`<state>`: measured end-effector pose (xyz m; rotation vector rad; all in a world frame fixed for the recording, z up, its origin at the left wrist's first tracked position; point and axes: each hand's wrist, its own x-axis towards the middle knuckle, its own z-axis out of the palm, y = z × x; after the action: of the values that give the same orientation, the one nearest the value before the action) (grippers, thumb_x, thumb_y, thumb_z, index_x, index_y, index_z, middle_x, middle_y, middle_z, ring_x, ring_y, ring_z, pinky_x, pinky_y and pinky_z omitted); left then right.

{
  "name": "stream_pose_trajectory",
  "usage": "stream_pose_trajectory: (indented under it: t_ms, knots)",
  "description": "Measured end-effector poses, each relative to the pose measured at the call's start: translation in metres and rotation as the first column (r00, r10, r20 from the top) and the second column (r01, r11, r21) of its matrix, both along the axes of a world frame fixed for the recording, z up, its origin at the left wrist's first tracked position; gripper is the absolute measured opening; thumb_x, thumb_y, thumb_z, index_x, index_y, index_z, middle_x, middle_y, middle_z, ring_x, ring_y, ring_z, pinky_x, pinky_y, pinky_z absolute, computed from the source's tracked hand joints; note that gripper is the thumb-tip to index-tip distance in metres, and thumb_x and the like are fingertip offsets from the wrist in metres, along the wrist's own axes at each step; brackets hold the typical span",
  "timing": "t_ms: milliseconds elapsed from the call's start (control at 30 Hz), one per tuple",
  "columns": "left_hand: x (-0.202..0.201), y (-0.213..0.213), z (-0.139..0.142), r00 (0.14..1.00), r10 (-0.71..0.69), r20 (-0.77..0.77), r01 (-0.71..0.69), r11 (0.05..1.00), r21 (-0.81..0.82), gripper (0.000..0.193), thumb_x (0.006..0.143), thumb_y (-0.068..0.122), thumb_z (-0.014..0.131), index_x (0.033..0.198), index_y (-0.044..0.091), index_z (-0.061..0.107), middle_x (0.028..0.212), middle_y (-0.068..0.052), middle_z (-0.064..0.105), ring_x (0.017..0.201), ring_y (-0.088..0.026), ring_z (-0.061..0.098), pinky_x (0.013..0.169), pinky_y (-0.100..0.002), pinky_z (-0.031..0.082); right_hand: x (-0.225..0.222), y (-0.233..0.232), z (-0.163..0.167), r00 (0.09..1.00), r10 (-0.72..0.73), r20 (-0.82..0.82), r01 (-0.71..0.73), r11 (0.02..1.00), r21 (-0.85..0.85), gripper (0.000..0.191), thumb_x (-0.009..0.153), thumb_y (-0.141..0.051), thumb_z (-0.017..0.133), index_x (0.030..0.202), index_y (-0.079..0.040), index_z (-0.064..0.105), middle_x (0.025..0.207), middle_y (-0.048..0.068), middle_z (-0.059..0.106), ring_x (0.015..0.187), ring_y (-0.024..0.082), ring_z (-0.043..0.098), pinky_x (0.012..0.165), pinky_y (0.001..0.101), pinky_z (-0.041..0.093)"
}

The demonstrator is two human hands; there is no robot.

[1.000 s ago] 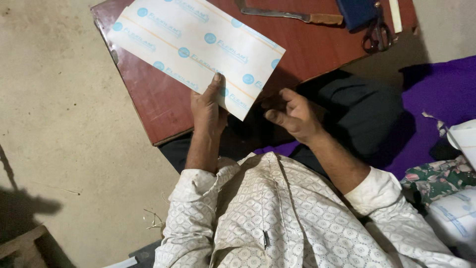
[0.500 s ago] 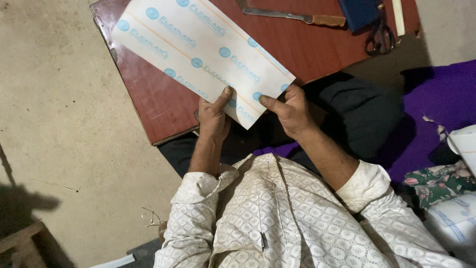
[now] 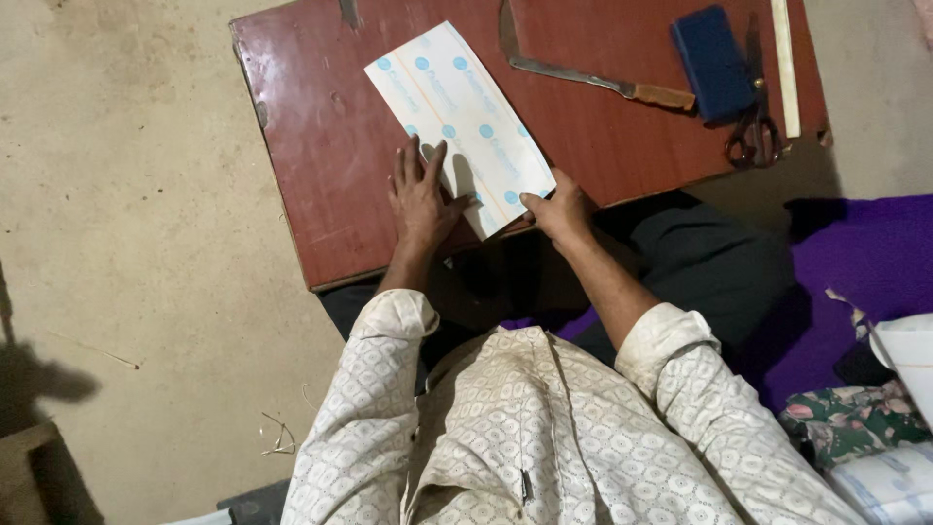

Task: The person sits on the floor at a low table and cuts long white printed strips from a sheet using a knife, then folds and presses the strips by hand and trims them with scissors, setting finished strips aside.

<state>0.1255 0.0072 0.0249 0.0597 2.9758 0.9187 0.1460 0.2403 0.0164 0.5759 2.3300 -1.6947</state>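
A white rectangular sheet (image 3: 459,117) printed with blue round marks lies flat and slanted on a low reddish-brown wooden board (image 3: 321,146). My left hand (image 3: 420,194) rests palm down on the board, its fingers spread over the sheet's near left edge. My right hand (image 3: 558,208) pinches the sheet's near right corner at the board's front edge. I sit on the floor in a pale patterned shirt, my dark trousers showing under the board.
On the board's far side lie a long knife with a wooden handle (image 3: 593,80), a dark blue block (image 3: 714,60), scissors (image 3: 754,131) and a pale ruler strip (image 3: 786,63). Purple cloth (image 3: 855,262) and floral fabric (image 3: 855,428) lie to the right. Bare concrete floor (image 3: 126,243) lies left.
The sheet was held up off the board; now it lies flat on it. My left hand moved from gripping its edge to pressing on it, and my right hand took the corner.
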Motion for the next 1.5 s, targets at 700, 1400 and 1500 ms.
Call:
stream_pose_trajectory:
  t_ms: [700,1400,1500]
  knots:
    - [-0.053,-0.046,-0.012,0.945,-0.258,-0.199,0.257,0.966,-0.032,0.052,0.078,0.026,0.085,0.124,0.010,0.069,0.143,-0.018,0.056,0.137,-0.039,0.051,0.112,-0.051,0.042,0.012,-0.055,0.034,0.606,0.702,-0.374,-0.287,0.631,0.721,0.057,0.074,0.002,0.071,0.129,-0.014,0.073,0.130,0.013,0.063,0.123,0.034,0.059,0.105,0.0449,0.051]
    - [-0.083,-0.040,0.011,0.958,-0.204,-0.203,0.165,0.967,-0.192,0.083,0.086,0.060,0.076,0.152,0.018,0.049,0.171,-0.013,0.021,0.157,-0.041,0.016,0.122,-0.069,0.021,0.015,-0.057,0.031,0.566,0.772,-0.287,-0.267,0.502,0.823,0.048,0.080,-0.015,0.076,0.127,-0.018,0.073,0.147,0.012,0.052,0.138,0.034,0.047,0.109,0.0506,0.044]
    - [-0.094,-0.048,0.007,0.976,-0.198,-0.093,0.184,0.972,-0.147,0.100,0.081,0.072,0.074,0.159,0.018,0.041,0.169,-0.013,0.021,0.157,-0.039,0.015,0.120,-0.069,0.019,0.014,-0.058,0.037,0.536,0.790,-0.298,-0.317,0.515,0.796,0.049,0.081,-0.029,0.082,0.127,-0.016,0.072,0.145,0.015,0.051,0.136,0.037,0.047,0.108,0.0532,0.042]
